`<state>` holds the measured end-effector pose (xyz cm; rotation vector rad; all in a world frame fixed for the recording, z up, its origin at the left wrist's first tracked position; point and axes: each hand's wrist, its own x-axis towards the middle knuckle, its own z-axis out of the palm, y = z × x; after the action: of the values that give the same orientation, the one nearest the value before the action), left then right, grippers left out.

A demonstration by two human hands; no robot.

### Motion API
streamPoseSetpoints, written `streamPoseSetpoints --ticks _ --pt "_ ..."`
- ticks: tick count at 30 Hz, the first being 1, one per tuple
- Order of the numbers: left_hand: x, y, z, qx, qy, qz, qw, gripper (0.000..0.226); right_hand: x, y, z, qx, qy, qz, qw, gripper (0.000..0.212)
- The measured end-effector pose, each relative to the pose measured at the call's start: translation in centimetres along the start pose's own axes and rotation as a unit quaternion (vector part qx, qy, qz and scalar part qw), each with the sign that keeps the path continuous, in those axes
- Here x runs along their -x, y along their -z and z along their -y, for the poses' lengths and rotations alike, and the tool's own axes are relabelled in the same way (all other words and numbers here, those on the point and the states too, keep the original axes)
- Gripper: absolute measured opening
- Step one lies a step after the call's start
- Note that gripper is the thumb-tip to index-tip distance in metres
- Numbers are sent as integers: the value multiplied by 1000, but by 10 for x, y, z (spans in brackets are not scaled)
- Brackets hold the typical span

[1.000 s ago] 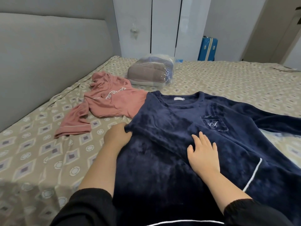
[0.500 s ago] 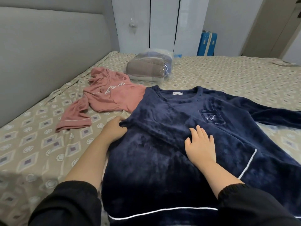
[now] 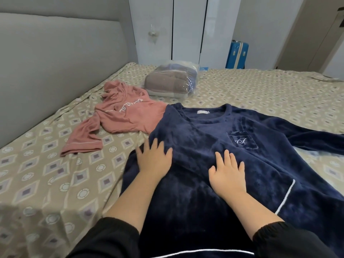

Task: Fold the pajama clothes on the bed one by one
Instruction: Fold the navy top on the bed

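Observation:
A navy fleece pajama top (image 3: 204, 138) with white piping and a chest pocket lies face up on the bed, its left side folded inward over the body. My left hand (image 3: 153, 161) presses flat on that folded edge, fingers spread. Flat on the middle of the top rests my right hand (image 3: 227, 171), fingers straight. A pink pajama top (image 3: 126, 116) lies crumpled to the left, its hem tucked under the navy shoulder.
The patterned bed sheet (image 3: 46, 175) spreads to the left and far right. A plastic-wrapped bundle of folded bedding (image 3: 171, 83) sits behind the pink top. A grey headboard (image 3: 55, 62) runs along the left; white wardrobe doors and a blue suitcase (image 3: 237, 55) stand beyond the bed.
My left hand let go of the navy top's side edge and now lies flat with spread fingers on the fold. My right hand stayed flat on the middle.

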<state>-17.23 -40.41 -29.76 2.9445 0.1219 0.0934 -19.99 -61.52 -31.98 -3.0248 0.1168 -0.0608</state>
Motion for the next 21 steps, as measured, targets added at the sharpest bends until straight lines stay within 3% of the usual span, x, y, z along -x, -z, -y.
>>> streamPoseSetpoints --ticks 3,7,10,12,14,19,21 --pt "6 -18 15 -30 44 -1 999 67 -2 6 -2 33 20 26 999 60" --pt "8 -23 13 -31 40 -39 998 70 -18 35 -3 118 57 88 987 50" --pt "7 -24 12 -23 46 -51 997 71 -46 53 17 107 138 -42 984 23" --pt "7 -24 12 -20 53 -57 997 73 -66 56 41 43 165 -102 980 32" --pt "7 -24 11 -21 59 -69 996 75 -84 55 72 2 198 -110 974 45" --pt "7 -24 10 -31 62 -55 996 75 -118 11 99 49 343 34 938 54" --pt "6 -23 11 -20 59 -54 997 74 -148 1 82 27 290 78 953 53"
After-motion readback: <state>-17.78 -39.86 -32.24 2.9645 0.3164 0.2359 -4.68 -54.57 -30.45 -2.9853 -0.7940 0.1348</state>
